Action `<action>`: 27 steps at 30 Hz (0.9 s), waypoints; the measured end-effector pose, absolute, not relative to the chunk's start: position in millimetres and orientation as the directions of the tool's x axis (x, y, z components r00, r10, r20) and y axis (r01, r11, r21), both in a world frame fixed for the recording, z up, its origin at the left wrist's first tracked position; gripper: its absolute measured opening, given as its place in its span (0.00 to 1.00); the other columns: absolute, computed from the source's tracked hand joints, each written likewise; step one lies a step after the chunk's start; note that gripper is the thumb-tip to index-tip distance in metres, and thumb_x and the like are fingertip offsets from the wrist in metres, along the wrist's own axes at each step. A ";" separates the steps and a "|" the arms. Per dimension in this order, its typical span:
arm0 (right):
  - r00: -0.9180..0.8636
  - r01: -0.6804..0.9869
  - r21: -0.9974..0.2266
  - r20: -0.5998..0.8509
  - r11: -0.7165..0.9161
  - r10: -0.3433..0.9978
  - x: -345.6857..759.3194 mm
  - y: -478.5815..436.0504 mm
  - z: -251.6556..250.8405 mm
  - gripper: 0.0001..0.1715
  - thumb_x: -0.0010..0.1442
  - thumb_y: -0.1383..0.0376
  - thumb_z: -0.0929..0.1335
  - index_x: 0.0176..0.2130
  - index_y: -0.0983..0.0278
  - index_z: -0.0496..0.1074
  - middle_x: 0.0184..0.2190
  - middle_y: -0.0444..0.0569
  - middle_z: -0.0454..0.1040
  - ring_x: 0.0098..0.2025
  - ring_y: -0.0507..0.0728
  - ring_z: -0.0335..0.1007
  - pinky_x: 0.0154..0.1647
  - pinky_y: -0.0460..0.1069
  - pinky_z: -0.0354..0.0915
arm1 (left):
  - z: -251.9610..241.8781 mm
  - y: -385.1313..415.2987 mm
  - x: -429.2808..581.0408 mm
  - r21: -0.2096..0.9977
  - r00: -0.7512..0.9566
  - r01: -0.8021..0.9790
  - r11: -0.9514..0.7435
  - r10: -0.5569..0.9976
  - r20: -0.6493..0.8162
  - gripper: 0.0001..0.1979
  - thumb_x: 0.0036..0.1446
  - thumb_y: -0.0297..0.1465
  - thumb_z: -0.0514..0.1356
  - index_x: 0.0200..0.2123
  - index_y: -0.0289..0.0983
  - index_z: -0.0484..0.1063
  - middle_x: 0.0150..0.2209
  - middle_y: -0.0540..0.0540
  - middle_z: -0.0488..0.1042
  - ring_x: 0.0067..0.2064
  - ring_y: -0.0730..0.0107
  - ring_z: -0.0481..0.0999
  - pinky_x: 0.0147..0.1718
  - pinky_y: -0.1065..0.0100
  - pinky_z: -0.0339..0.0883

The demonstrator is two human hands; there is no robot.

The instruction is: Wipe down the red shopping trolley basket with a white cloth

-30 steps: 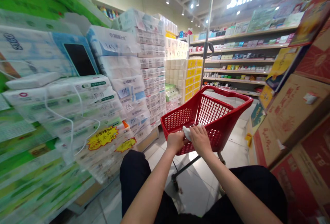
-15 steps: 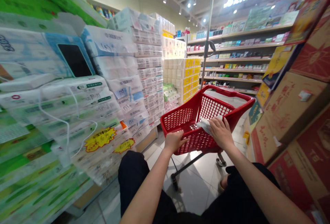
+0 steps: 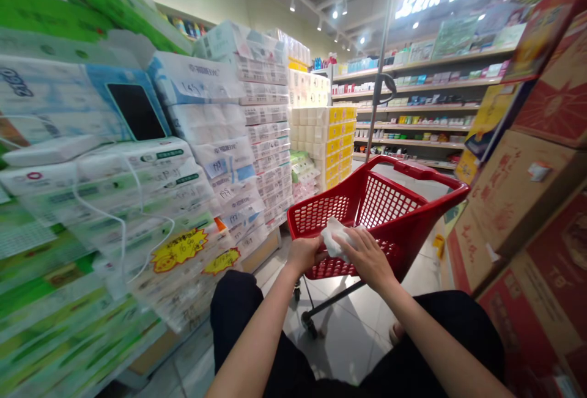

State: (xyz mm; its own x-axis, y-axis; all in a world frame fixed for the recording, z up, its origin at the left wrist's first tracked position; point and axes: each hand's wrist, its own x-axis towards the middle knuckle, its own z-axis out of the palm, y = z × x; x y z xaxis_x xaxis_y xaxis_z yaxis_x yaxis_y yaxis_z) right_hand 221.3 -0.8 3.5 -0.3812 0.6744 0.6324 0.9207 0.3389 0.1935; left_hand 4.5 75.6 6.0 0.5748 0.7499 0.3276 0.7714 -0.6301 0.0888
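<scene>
A red plastic shopping cart (image 3: 413,217) with a perforated basket stands on the floor between my knees and the shelves. My left hand (image 3: 304,255) is closed around the near left part of the basket's rim. In my right hand (image 3: 370,260) is a crumpled white tissue (image 3: 336,238), pressed against the near side of the basket just right of my left hand. My right fingers lie over the tissue and hide part of it and of the rim.
Stacked tissue packs (image 3: 220,141) line the left side, with a phone (image 3: 138,110) and white cables on top. Cardboard boxes (image 3: 523,193) are piled at the right. A metal pole (image 3: 378,89) rises behind the cart, before shelves of goods (image 3: 413,107).
My right hand has slid left along the basket's near side with the tissue, closer to my left hand. The cart has shifted and turned slightly. My left hand keeps its grip.
</scene>
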 end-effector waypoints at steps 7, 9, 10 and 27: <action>-0.221 0.975 0.143 0.674 0.169 0.704 310.2 -0.2 15.4 0.32 0.63 0.69 0.59 0.64 0.51 0.55 0.67 0.46 0.49 0.68 0.62 0.42 0.66 0.62 0.46 | 4.6 76.9 5.9 0.104 0.551 0.786 -0.610 0.767 0.329 0.21 0.58 0.53 0.55 0.37 0.42 0.70 0.33 0.48 0.77 0.35 0.64 0.77 0.30 0.71 0.59; -0.167 0.986 0.098 0.689 0.138 0.705 315.2 2.8 16.6 0.29 0.62 0.65 0.60 0.62 0.54 0.59 0.67 0.47 0.50 0.68 0.64 0.41 0.66 0.63 0.46 | 5.5 75.2 7.6 0.104 0.547 0.790 -0.604 0.772 0.323 0.21 0.58 0.53 0.54 0.38 0.42 0.70 0.33 0.48 0.77 0.35 0.64 0.77 0.31 0.71 0.60; -0.144 0.989 0.071 0.694 0.132 0.705 311.6 5.0 16.1 0.27 0.62 0.62 0.61 0.61 0.56 0.61 0.66 0.48 0.51 0.68 0.65 0.41 0.65 0.64 0.46 | 6.4 74.0 8.6 0.105 0.546 0.792 -0.601 0.775 0.318 0.21 0.58 0.54 0.54 0.39 0.42 0.70 0.33 0.48 0.78 0.35 0.64 0.77 0.31 0.71 0.60; -0.476 0.878 0.240 0.534 0.415 0.699 253.4 35.4 30.5 0.17 0.66 0.57 0.62 0.52 0.55 0.68 0.41 0.48 0.72 0.44 0.56 0.63 0.50 0.51 0.53 | 11.7 70.0 0.4 0.126 0.530 0.796 -0.592 0.782 0.328 0.18 0.57 0.50 0.57 0.40 0.44 0.71 0.34 0.48 0.78 0.36 0.62 0.77 0.32 0.69 0.62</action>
